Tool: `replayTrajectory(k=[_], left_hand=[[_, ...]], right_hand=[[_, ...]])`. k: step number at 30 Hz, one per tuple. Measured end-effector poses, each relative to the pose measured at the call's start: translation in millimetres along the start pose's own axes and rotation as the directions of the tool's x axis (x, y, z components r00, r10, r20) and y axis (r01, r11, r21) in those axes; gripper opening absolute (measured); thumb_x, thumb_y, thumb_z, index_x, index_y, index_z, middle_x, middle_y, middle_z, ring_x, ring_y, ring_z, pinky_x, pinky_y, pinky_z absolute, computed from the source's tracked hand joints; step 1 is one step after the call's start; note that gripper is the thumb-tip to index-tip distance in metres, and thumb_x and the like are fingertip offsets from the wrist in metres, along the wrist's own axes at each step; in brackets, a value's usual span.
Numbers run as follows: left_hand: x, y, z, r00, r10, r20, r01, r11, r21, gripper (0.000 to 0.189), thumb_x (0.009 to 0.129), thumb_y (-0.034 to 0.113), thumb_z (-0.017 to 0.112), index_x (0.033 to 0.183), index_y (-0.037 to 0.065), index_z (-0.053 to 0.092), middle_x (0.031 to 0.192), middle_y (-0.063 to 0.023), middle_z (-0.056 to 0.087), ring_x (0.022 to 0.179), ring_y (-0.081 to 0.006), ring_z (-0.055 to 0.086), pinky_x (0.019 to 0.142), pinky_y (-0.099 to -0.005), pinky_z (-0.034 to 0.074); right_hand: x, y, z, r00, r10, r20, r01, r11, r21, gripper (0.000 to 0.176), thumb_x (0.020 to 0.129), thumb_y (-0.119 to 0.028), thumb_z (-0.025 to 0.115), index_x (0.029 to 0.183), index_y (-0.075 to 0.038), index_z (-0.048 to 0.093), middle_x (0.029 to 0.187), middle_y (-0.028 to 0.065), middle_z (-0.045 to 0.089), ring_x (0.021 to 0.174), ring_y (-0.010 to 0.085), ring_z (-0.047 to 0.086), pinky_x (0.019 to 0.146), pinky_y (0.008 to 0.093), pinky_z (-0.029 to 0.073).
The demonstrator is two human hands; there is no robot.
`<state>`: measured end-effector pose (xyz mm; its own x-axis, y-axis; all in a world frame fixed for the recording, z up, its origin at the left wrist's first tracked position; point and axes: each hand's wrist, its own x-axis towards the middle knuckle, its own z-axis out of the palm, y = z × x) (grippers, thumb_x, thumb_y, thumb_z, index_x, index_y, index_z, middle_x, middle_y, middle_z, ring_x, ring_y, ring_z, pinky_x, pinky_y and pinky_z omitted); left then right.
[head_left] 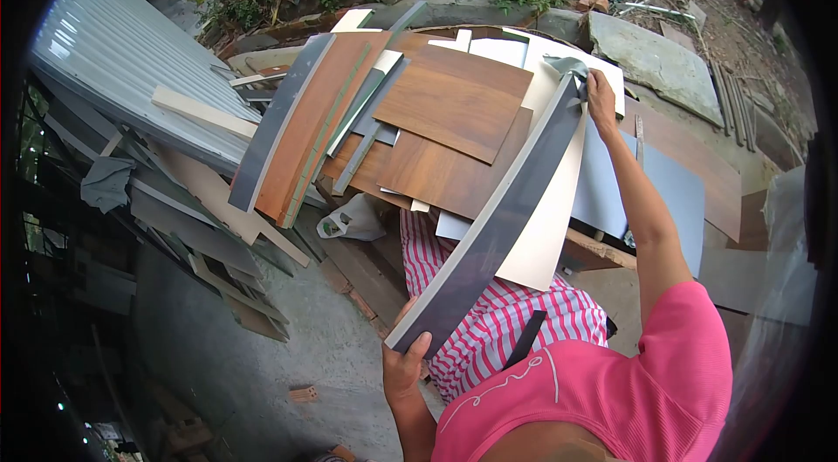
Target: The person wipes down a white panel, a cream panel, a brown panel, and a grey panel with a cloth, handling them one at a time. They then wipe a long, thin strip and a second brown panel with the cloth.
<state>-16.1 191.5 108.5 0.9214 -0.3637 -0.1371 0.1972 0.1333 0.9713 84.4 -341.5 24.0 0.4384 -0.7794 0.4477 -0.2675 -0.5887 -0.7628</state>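
A long dark grey board (497,239) with a pale edge slants across the front of my body. My left hand (406,362) grips its lower end, the thumb on the dark face. At the upper end, my right hand (601,100) is closed on a grey-green cloth (567,67) against the board. Just right of the board is a cream panel (546,235). Beyond it, brown wood-grain panels (463,95) lie stacked.
Long brown and grey strips (301,126) lie left of the stack. Corrugated metal sheets (148,61) and leaning boards stand farther left. Blue-grey panels (681,191) are at the right. A brick (304,394) lies on the concrete floor (236,349).
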Motion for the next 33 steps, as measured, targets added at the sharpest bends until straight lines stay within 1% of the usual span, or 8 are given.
replayTrajectory(k=[1, 2, 3, 9, 15, 22, 29, 33], left_hand=[[0.6, -0.5, 0.0, 1.000, 0.004, 0.002, -0.004, 1.000, -0.030, 0.057, 0.076, 0.009, 0.061, 0.126, -0.011, 0.043, 0.116, -0.0176, 0.055, 0.108, -0.0217, 0.052, 0.097, -0.0325, 0.038], [1.1, -1.3, 0.4, 1.000, 0.006, 0.004, -0.006, 0.998, -0.061, 0.056, 0.076, 0.009, 0.061, 0.126, -0.011, 0.043, 0.116, -0.0174, 0.055, 0.108, -0.0218, 0.052, 0.097, -0.0325, 0.038], [1.4, -0.9, 0.8, 1.000, 0.003, 0.007, -0.003, 0.998, -0.062, 0.056, 0.076, 0.009, 0.061, 0.126, -0.011, 0.043, 0.116, -0.0174, 0.055, 0.108, -0.0218, 0.052, 0.097, -0.0325, 0.038], [0.3, -4.6, -2.8, 1.000, -0.017, 0.011, 0.018, 0.996, -0.085, 0.056, 0.076, 0.007, 0.060, 0.126, -0.010, 0.043, 0.117, -0.0168, 0.054, 0.111, -0.0215, 0.050, 0.099, -0.0327, 0.036], [-0.1, -14.2, -4.1, 0.997, -0.074, -0.010, 0.072, 0.988, -0.136, 0.065, 0.073, 0.012, 0.061, 0.130, -0.008, 0.039, 0.120, -0.0140, 0.051, 0.113, -0.0221, 0.048, 0.100, -0.0344, 0.034], [-4.7, -26.4, -13.7, 0.997, -0.067, -0.046, 0.050, 0.950, -0.308, 0.073, 0.074, 0.018, 0.063, 0.136, -0.004, 0.031, 0.126, -0.0152, 0.048, 0.116, -0.0241, 0.047, 0.101, -0.0374, 0.035], [0.7, -52.4, -25.9, 0.994, -0.107, -0.032, 0.059, 0.750, -0.659, 0.062, 0.084, 0.017, 0.057, 0.138, 0.004, 0.031, 0.132, -0.0135, 0.044, 0.119, -0.0271, 0.046, 0.102, -0.0423, 0.037], [13.2, -71.1, -19.6, 0.987, -0.152, -0.041, 0.074, 0.674, -0.735, 0.050, 0.087, 0.019, 0.056, 0.131, 0.001, 0.040, 0.129, -0.0135, 0.048, 0.118, -0.0271, 0.047, 0.100, -0.0421, 0.038]], right_hand=[[-7.7, -5.9, -4.0, 0.980, 0.122, 0.155, -0.132, 0.990, 0.055, 0.026, 0.093, -0.023, 0.047, 0.106, -0.003, 0.059, 0.095, 0.0148, 0.062, 0.087, 0.0242, 0.060, 0.080, 0.0330, 0.044], [-15.2, -1.5, 1.5, 0.984, 0.035, 0.178, -0.050, 0.995, 0.082, 0.027, 0.093, -0.024, 0.048, 0.107, -0.003, 0.057, 0.091, 0.0146, 0.063, 0.083, 0.0217, 0.060, 0.078, 0.0323, 0.045], [-23.5, 3.1, 6.0, 0.992, -0.045, 0.121, 0.034, 0.995, 0.089, 0.027, 0.094, -0.024, 0.047, 0.109, -0.004, 0.056, 0.092, 0.0141, 0.063, 0.085, 0.0222, 0.060, 0.077, 0.0326, 0.045], [-43.8, 5.4, -4.3, 0.989, 0.091, 0.116, -0.094, 0.996, 0.013, 0.026, 0.093, -0.021, 0.049, 0.109, -0.003, 0.056, 0.096, 0.0183, 0.063, 0.088, 0.0292, 0.061, 0.079, 0.0351, 0.045], [-55.1, 5.2, -10.5, 0.995, -0.058, 0.087, 0.064, 0.996, -0.069, 0.023, 0.091, -0.016, 0.050, 0.108, -0.001, 0.055, 0.099, 0.0205, 0.062, 0.093, 0.0351, 0.060, 0.080, 0.0391, 0.045], [-39.4, -4.7, -4.7, 0.978, -0.057, 0.200, 0.079, 0.992, -0.100, 0.025, 0.091, -0.018, 0.048, 0.108, -0.001, 0.055, 0.101, 0.0208, 0.061, 0.095, 0.0352, 0.059, 0.083, 0.0389, 0.044], [-20.6, -61.0, 1.4, 0.997, 0.040, 0.063, -0.048, 0.991, 0.123, 0.031, 0.093, -0.023, 0.046, 0.112, 0.000, 0.055, 0.098, 0.0152, 0.062, 0.089, 0.0220, 0.058, 0.082, 0.0315, 0.043], [4.2, -26.9, 36.4, 0.978, 0.210, -0.005, -0.177, 0.837, 0.518, 0.031, 0.094, -0.022, 0.046, 0.112, 0.002, 0.054, 0.095, 0.0079, 0.060, 0.083, 0.0147, 0.058, 0.074, 0.0275, 0.047]])
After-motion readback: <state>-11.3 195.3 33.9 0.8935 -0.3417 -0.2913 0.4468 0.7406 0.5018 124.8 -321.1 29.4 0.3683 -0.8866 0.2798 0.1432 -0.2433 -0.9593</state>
